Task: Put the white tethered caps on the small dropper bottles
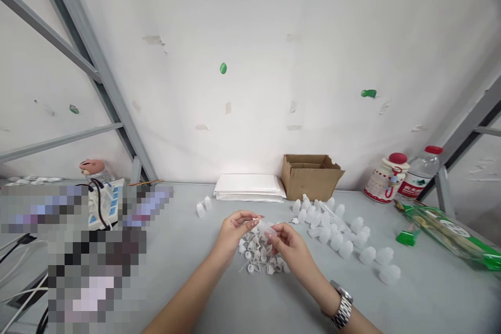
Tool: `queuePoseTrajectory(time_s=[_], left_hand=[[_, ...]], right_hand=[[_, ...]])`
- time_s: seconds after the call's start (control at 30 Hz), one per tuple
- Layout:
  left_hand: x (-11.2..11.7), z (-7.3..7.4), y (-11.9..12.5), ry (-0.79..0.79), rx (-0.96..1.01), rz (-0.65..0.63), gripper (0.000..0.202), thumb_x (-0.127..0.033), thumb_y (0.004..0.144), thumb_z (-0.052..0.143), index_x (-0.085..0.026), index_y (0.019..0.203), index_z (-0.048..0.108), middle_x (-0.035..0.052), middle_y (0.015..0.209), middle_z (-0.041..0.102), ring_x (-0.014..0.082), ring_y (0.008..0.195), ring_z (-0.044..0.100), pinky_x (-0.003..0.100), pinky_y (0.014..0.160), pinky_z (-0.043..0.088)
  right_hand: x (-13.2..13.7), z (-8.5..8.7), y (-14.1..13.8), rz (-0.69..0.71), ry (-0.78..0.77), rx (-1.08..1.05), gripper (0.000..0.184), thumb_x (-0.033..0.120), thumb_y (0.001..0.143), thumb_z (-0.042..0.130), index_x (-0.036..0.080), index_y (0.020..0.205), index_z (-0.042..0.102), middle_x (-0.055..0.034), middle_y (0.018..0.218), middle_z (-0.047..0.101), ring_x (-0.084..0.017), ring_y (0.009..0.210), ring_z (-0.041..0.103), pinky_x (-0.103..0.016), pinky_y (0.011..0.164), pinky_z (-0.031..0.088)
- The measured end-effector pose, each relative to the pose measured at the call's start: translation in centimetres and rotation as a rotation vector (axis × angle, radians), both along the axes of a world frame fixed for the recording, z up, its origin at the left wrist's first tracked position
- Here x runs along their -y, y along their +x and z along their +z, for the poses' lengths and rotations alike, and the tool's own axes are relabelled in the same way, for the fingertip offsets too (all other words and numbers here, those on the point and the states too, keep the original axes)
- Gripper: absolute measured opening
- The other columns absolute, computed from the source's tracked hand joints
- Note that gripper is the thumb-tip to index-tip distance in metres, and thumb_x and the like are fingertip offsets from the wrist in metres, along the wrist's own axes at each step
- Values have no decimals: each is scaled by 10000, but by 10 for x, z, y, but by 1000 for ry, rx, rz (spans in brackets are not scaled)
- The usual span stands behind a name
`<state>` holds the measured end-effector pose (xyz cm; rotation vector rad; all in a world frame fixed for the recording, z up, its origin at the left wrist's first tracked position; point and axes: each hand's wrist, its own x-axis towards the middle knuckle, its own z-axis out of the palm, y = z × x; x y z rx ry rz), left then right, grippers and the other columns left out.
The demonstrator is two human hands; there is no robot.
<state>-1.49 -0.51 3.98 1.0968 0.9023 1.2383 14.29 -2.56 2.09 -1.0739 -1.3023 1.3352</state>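
Above a heap of small white plastic caps and nozzle pieces (pixel 259 255), my two hands meet around a small translucent plastic bottle (pixel 266 227). My right hand (pixel 288 242) grips the bottle between thumb and fingers from the right. From the left, my left hand (pixel 238 227) pinches a small white piece at the bottle's end, seemingly a cap; the fingertips partly cover it. Many similar frosted bottles (pixel 335 240) lie scattered to the right of my right hand. Two small white bottles (pixel 201 210) stand upright beyond my left hand.
An open cardboard box (pixel 313 182) and a stack of white envelopes (pixel 250 188) sit by the wall. At right are a decorated jar (pixel 379 185), a water bottle (pixel 420 177) and a green snack bag (pixel 450 232). A power strip (pixel 104 206) with cables lies left, beside blurred-out areas.
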Motion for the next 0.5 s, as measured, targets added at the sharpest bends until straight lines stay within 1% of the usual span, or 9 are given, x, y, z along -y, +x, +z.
queuePoseTrajectory(time_s=[0.07, 0.13, 0.2, 0.27, 0.37, 0.43, 0.5], left_hand=[[0, 0, 0, 13, 6, -4, 174, -272, 633, 713, -162, 737, 626, 66, 865, 699, 203, 888, 600, 298, 805, 410], [1, 0, 1, 20, 16, -6, 169, -268, 629, 716, -164, 726, 625, 57, 836, 700, 197, 868, 604, 297, 804, 409], [1, 0, 1, 25, 25, -8, 168, -272, 631, 715, -167, 727, 626, 54, 831, 700, 194, 856, 606, 297, 800, 409], [1, 0, 2, 24, 21, 4, 172, -280, 636, 712, -167, 737, 632, 58, 842, 700, 192, 850, 604, 293, 793, 411], [0, 0, 2, 13, 11, 52, 187, -286, 630, 716, -164, 749, 641, 58, 839, 696, 188, 837, 602, 284, 774, 421], [0, 0, 2, 12, -2, 69, 193, -289, 627, 717, -162, 754, 647, 59, 835, 694, 190, 843, 601, 282, 770, 424], [0, 1, 3, 15, -30, 63, 197, -296, 628, 715, -160, 756, 653, 67, 847, 694, 196, 860, 597, 285, 777, 424]], right_hand=[[2, 4, 0, 92, -61, -39, 406, 587, 687, 567, 187, 688, 496, 33, 552, 542, -99, 452, 484, -240, 482, 392], [4, 8, 1, 193, -150, -107, 450, 631, 705, 504, 182, 672, 504, 32, 496, 526, -98, 410, 457, -241, 456, 366], [4, 10, 0, 233, -210, -148, 495, 663, 711, 459, 174, 684, 529, 26, 480, 522, -104, 398, 454, -249, 451, 363], [4, 11, 0, 187, -184, -126, 501, 661, 716, 453, 170, 695, 551, 9, 529, 553, -114, 420, 480, -264, 475, 383], [2, 7, -1, 65, -51, -65, 415, 585, 719, 532, 180, 790, 582, -1, 660, 591, -128, 515, 527, -277, 550, 427], [1, 4, -1, 51, -3, -27, 364, 520, 704, 598, 187, 851, 594, 0, 704, 592, -130, 561, 533, -275, 579, 441], [0, 1, 0, 67, 2, 5, 336, 485, 698, 622, 182, 841, 604, -3, 709, 589, -128, 567, 527, -273, 577, 444]])
